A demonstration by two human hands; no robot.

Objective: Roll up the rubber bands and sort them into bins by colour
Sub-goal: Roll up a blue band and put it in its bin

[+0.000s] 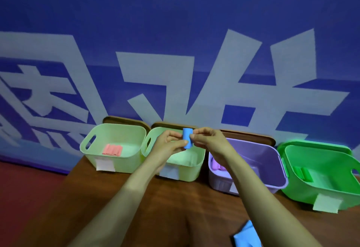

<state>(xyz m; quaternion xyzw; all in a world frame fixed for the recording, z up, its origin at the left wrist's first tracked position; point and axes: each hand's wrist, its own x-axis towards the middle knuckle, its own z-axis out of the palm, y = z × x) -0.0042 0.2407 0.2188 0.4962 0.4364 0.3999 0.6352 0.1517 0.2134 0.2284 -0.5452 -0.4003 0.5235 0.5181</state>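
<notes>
Roll of blue band (pixel 187 138), pinched between my left hand (pixel 169 144) and right hand (pixel 206 139), hangs over the twelve o'clock bin (pixel 190 172). Pink rolls (pixel 112 150), purple rolls (pixel 216 166) and green rolls (pixel 302 172) lie binned; flat blue bands (pixel 246 235) wait at five o'clock.

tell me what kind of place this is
Probably a staged sorting station rather than a home: a brown table stands against a large blue printed banner, and labelled plastic bins in a row hold rolled bands by colour. The left hand and right hand pinch a blue roll.
</notes>
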